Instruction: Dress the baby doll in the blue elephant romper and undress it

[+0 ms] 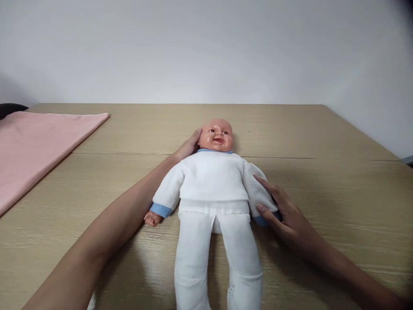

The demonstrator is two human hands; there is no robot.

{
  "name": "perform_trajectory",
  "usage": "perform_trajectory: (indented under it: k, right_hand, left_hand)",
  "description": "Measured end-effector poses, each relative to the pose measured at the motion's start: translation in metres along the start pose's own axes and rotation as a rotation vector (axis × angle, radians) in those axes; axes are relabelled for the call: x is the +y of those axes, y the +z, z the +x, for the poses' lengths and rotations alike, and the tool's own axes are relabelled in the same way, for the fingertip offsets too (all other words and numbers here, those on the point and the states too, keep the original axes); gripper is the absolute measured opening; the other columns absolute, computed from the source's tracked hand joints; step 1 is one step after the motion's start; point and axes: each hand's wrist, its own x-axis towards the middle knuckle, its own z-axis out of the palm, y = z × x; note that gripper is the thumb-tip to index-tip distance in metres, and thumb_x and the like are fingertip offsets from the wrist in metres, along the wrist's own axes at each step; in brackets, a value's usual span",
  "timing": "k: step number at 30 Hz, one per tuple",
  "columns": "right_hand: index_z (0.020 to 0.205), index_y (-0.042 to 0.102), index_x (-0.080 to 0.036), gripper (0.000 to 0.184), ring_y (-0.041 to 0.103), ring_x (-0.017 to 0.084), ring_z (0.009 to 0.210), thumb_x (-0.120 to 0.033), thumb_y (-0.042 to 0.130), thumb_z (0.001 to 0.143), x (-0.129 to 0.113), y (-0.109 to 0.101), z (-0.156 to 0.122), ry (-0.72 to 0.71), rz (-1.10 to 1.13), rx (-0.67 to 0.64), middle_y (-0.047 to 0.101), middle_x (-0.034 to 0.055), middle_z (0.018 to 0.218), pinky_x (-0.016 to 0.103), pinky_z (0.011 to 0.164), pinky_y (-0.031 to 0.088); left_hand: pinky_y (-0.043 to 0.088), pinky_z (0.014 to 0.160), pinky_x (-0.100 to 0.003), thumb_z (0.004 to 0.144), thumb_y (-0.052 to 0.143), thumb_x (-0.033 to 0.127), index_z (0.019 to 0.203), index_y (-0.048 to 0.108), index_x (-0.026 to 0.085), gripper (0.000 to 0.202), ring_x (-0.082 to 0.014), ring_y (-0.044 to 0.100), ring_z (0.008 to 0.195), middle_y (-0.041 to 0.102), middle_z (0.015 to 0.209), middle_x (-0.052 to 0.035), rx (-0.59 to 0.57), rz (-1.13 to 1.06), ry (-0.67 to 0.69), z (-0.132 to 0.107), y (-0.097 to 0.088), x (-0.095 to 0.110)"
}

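Doll (213, 176): my right fingers (268, 185) grasp its sleeve (254, 191); left hand (189, 145) touches its head (217, 135), grip unclear; I'd support both gently.

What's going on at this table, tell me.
A person has both hands on a baby doll lying face up on a wooden table. The left hand is against the side of its head, fingers partly hidden; the right hand is on its white sleeve, near the blue cuff. A pink cloth lies off to the left.
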Motion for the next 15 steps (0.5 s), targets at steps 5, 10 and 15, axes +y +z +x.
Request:
perform_trajectory:
  k: [5, 10, 15]
  right_hand:
    - [0.174, 0.035, -0.044, 0.065, 0.054, 0.037, 0.157, -0.052, 0.056, 0.113, -0.001, 0.0, 0.0, 0.005, -0.002, 0.004, 0.053, 0.0064, 0.174, 0.058, 0.13, 0.047]
    - [0.174, 0.036, -0.045, 0.065, 0.055, 0.036, 0.157, -0.052, 0.057, 0.113, -0.001, -0.001, 0.0, 0.009, -0.008, 0.004, 0.051, 0.0049, 0.176, 0.057, 0.129, 0.048]
    - [0.174, 0.035, -0.046, 0.065, 0.054, 0.036, 0.157, -0.052, 0.057, 0.113, 0.0, 0.0, 0.0, 0.014, 0.004, -0.001, 0.05, 0.0041, 0.176, 0.058, 0.131, 0.045]
  left_hand:
    - [0.038, 0.139, -0.048, 0.115, 0.045, 0.062, 0.158, 0.065, 0.013, 0.068, -0.0347, 0.062, 0.154, 0.075, 0.152, -0.0143, -0.011, -0.011, -0.006, -0.003, 0.008, 0.002]
    - [0.04, 0.138, -0.049, 0.115, 0.043, 0.063, 0.153, 0.068, 0.01, 0.07, -0.0361, 0.061, 0.155, 0.076, 0.15, -0.0165, -0.009, -0.032, -0.017, -0.004, 0.014, 0.003]
    - [0.037, 0.139, -0.05, 0.114, 0.044, 0.063, 0.154, 0.067, 0.011, 0.07, -0.0364, 0.059, 0.157, 0.077, 0.149, -0.0162, -0.024, -0.036, -0.031, -0.002, 0.012, 0.002]
